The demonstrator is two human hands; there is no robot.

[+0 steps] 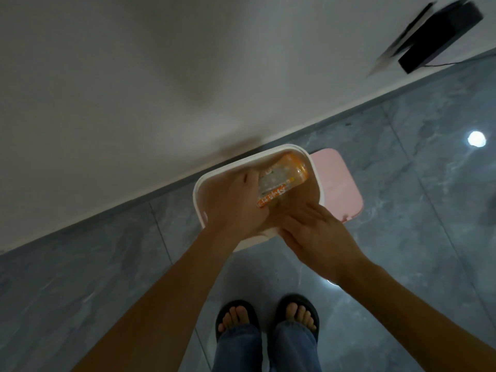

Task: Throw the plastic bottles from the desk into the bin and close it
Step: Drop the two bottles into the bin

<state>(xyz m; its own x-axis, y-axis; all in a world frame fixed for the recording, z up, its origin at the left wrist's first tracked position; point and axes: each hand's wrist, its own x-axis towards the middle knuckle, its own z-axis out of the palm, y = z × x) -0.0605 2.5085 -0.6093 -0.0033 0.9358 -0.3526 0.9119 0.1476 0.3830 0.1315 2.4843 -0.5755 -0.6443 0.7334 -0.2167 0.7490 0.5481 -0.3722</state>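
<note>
A white plastic bin [200,189] with rounded corners is seen from above, set on the grey shiny floor tiles [402,157] close to the white wall [107,89]. Its pink flat lid [338,183] is swung open to the far right side of the bin. A clear plastic bottle with an orange label [284,181] is held over the bin's open mouth, lying on its side. The bottle is gripped by the left hand [239,205] — the fingers are closed round its near end. The right hand [316,232] is placed just beside the left one at the bin's near rim, with fingers held flat and spread; nothing is held in it. It cannot be told if the rim is touched. Two feet in black sandals [268,315] and blue jeans are seen at the bottom. A dark box [440,36] is seen far off by the wall.
</note>
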